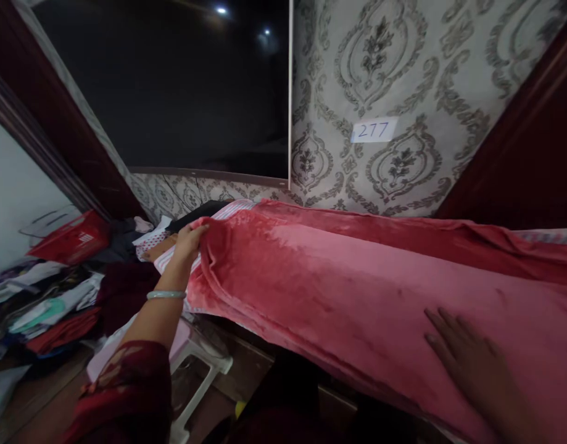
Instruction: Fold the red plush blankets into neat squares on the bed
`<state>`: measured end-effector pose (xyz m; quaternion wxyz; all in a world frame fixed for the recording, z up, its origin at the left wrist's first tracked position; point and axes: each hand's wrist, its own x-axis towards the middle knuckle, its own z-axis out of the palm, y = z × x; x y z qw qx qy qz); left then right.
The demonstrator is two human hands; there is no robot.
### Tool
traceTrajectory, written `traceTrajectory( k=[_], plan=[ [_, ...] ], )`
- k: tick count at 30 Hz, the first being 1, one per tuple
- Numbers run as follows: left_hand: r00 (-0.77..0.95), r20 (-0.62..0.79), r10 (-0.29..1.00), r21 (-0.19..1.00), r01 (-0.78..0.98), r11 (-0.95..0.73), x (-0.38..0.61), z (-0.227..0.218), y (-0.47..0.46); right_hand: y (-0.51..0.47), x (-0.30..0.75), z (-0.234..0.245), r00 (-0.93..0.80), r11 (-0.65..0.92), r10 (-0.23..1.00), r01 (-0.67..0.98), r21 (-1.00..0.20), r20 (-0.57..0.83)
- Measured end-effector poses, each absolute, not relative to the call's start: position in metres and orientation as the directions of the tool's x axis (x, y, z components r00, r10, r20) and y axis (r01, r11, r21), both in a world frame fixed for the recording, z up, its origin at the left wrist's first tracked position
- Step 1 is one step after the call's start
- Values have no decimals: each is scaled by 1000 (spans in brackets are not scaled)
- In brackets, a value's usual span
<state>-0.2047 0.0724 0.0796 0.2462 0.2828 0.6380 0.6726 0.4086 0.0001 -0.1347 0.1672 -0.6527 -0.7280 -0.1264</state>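
A large red-pink plush blanket [339, 271] lies folded lengthwise across a raised surface in front of me. My left hand [188, 240] grips its left end, fingers closed round the cloth's edge; a pale bangle sits on that wrist. My right hand [468, 364] rests flat on the blanket near its right side, fingers stretched out and apart. A striped pink-and-white cloth [232, 209] shows under the blanket's left end.
A dark TV screen [181, 86] hangs on the patterned wall, with a label reading 277 [374, 130] beside it. Piles of folded clothes [52, 308] and a red basket [73, 237] lie at the left. A white plastic stool [200, 364] stands below my left arm.
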Motion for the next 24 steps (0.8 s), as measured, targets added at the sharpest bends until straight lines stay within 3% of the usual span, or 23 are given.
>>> traceTrajectory(
  k=[3, 6, 8, 10, 13, 15, 19, 21, 24],
  plan=[
    [-507, 316, 802, 949, 184, -257, -138, 109, 87, -1, 403, -127, -82, 107, 919, 993, -44, 385],
    [-147, 569, 809, 774, 428, -466, -54, 114, 77, -2, 399, -120, -68, 96, 928, 994, -59, 366],
    [76, 570, 818, 711, 453, -538, -1, 97, 58, -3, 395, -115, -60, 89, 931, 994, -66, 360],
    [336, 480, 810, 647, 489, -586, 40, 67, 35, -4, 392, -111, -52, 80, 938, 994, -68, 344],
    [528, 341, 778, 573, 539, -617, 70, 15, 4, -5, 387, -103, -33, 57, 957, 995, -76, 290],
    [593, 306, 745, 527, 546, -651, 74, -11, -9, -4, 385, -99, -21, 46, 966, 995, -91, 259],
    [583, 365, 726, 467, 559, -685, 67, -26, -16, -1, 385, -90, 9, 33, 971, 985, -169, 240],
    [543, 385, 746, 485, 569, -664, 65, -23, -15, 4, 383, -81, 16, 60, 964, 960, -273, 267],
    [510, 400, 761, 492, 581, -648, 67, -15, -15, 19, 369, -61, 36, 140, 949, 841, -522, 312]
  ],
)
